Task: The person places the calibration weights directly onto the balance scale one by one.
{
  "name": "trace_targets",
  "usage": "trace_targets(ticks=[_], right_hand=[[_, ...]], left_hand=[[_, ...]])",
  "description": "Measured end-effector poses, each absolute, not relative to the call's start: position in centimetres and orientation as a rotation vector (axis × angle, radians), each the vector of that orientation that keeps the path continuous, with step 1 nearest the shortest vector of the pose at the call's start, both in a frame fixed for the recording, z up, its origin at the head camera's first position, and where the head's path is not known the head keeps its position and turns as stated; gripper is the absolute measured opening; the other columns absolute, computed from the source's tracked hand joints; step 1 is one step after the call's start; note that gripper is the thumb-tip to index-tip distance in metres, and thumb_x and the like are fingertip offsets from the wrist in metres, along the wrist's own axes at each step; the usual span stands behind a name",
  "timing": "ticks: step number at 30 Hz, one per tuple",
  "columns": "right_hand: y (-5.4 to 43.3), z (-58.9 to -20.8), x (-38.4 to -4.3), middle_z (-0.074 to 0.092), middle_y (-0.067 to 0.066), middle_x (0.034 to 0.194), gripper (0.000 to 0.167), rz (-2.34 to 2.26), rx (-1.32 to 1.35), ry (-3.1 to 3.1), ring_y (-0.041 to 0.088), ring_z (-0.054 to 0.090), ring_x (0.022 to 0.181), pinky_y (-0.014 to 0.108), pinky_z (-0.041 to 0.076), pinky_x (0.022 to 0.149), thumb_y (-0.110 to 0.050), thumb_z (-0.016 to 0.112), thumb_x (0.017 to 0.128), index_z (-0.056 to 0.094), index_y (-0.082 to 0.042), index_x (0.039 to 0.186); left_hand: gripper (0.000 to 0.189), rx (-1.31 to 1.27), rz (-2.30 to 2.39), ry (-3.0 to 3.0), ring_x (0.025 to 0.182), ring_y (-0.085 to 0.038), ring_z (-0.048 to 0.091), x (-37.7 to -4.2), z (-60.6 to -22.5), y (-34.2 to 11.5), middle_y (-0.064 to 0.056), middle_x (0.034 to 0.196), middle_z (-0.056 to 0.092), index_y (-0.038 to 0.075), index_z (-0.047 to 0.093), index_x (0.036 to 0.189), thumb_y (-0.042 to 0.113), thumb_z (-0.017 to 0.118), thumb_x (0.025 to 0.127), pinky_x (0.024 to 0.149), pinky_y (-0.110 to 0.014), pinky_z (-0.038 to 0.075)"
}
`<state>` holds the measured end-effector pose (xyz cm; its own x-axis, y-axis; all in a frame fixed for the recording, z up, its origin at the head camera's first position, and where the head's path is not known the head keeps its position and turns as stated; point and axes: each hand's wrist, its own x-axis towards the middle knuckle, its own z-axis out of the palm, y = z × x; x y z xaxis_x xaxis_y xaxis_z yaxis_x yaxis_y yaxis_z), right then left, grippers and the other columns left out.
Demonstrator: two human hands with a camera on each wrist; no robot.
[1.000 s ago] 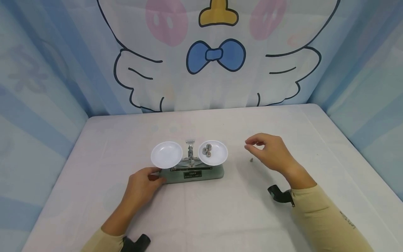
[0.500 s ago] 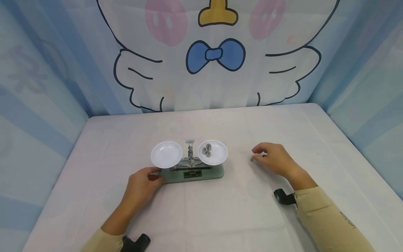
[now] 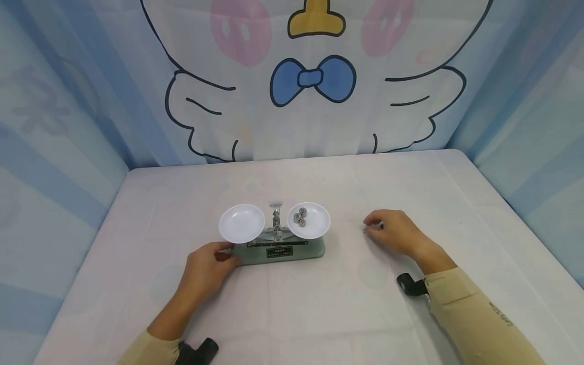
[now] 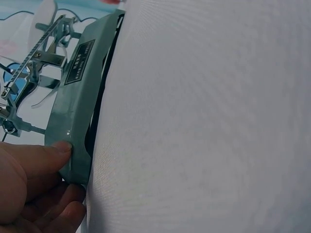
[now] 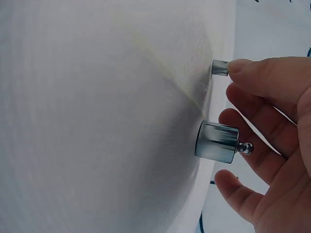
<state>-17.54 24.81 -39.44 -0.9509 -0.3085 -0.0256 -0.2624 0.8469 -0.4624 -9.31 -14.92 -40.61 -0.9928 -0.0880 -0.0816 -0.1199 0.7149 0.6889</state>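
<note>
A green-based balance scale (image 3: 279, 252) stands on the table with two white pans. The left pan (image 3: 242, 223) is bare; several metal weights (image 3: 299, 217) sit in the right one. My left hand (image 3: 207, 266) grips the left end of the base, thumb on its front face (image 4: 68, 124). Off to the right, my right hand (image 3: 394, 233) is low over the table. Its thumb and a finger pinch the top of a small metal weight (image 5: 219, 68), which stands on the cloth. A larger knobbed weight (image 5: 217, 141) stands under the same hand, in front of the other fingers.
A white cloth (image 3: 292, 314) covers the table. Printed curtains (image 3: 315, 132) hang behind it and at both sides. Dark wrist cameras (image 3: 412, 285) are strapped at both sleeves.
My right hand has come down and slightly right, and its thumb and finger have closed on the small weight. The left hand and the balance scale have stayed put.
</note>
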Motion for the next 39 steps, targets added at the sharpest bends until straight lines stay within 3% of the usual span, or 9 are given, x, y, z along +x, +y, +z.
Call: trace_targets(ticks=[12, 25, 39], right_hand=[[24.2, -39.3, -17.8, 0.071, 0.011, 0.104, 0.014, -0.641, -0.447, 2.9, 0.033, 0.063, 0.104, 0.053, 0.049, 0.094, -0.006, 0.069, 0.09, 0.073, -0.004, 0.104], [23.9, -39.3, -17.9, 0.071, 0.008, 0.098, 0.011, -0.569, -0.491, 2.916, 0.028, 0.064, 0.095, 0.051, 0.051, 0.092, -0.002, 0.07, 0.089, 0.073, -0.004, 0.099], [23.6, -39.0, -17.7, 0.071, 0.012, 0.102, 0.01, -0.676, -0.508, 2.977, 0.032, 0.065, 0.101, 0.051, 0.052, 0.091, -0.006, 0.066, 0.091, 0.067, -0.004, 0.101]], left_hand=[[0.042, -0.173, 1.153, 2.876, 0.103, -0.034, 0.068, -9.3, -40.5, -14.9, -0.021, 0.118, 0.068, -0.005, 0.065, 0.124, 0.01, 0.076, 0.087, 0.084, -0.048, 0.057], [0.042, -0.176, 1.147, 2.869, 0.103, -0.033, 0.067, -9.3, -40.5, -15.0, -0.02, 0.117, 0.069, -0.004, 0.065, 0.124, 0.011, 0.076, 0.087, 0.085, -0.048, 0.056], [0.042, -0.178, 1.143, 2.873, 0.103, -0.034, 0.067, -9.3, -40.5, -14.9, -0.02, 0.117, 0.068, -0.004, 0.065, 0.125, 0.011, 0.076, 0.087, 0.085, -0.049, 0.056]])
